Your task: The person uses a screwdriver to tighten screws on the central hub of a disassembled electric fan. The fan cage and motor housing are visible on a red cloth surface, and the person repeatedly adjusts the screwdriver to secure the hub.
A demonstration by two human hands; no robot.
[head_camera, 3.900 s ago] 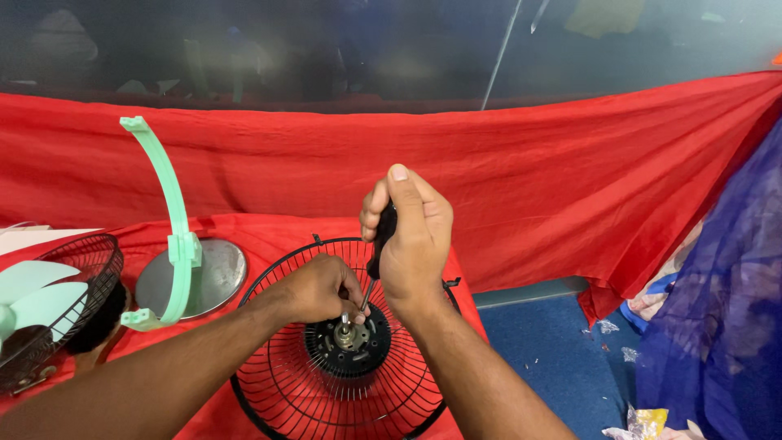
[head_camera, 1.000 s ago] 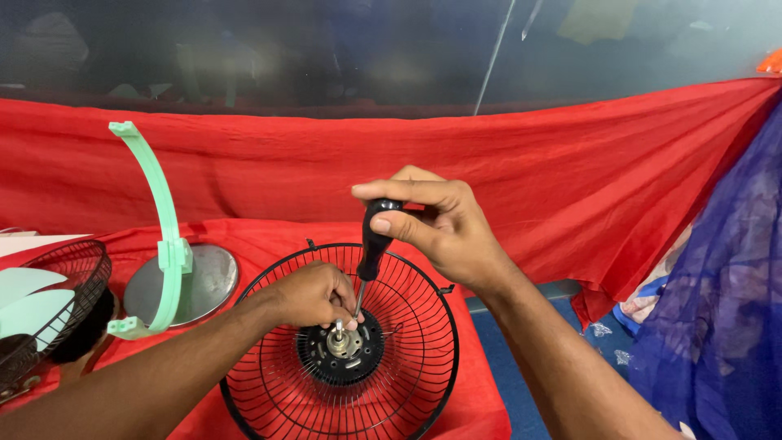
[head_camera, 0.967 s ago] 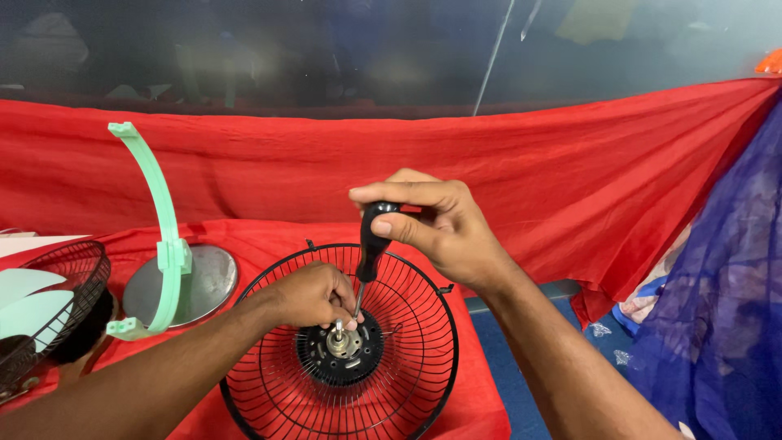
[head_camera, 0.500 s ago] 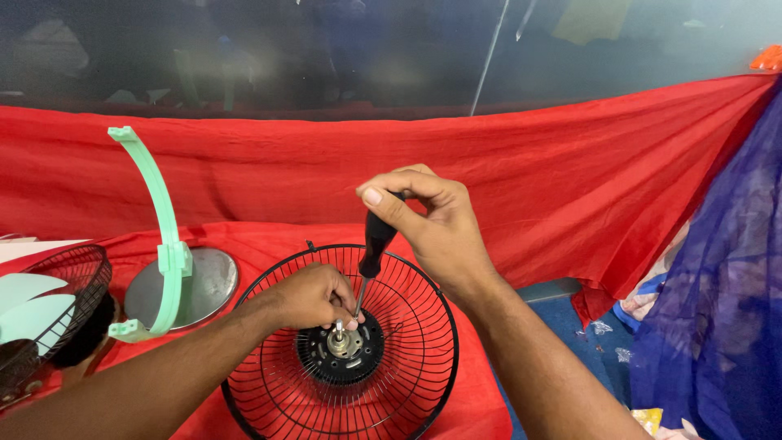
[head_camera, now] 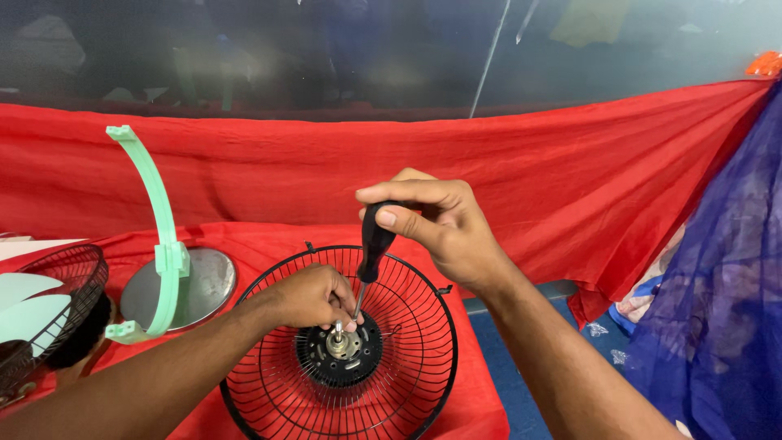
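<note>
Soft, even daylight falls on my worktop; the red cloth (head_camera: pixel 570 179) glows saturated, with only gentle shadows in its folds. A dull sheen sits on the round metal base (head_camera: pixel 204 285). The dark background up top is dim and murky. My forearms at the bottom edge look slightly stretched.

Glossy black wire fan guard (head_camera: pixel 269 383), matt red cloth (head_camera: pixel 326 179), smooth mint plastic bracket (head_camera: pixel 159 220), dull metal disc (head_camera: pixel 199 285).
</note>
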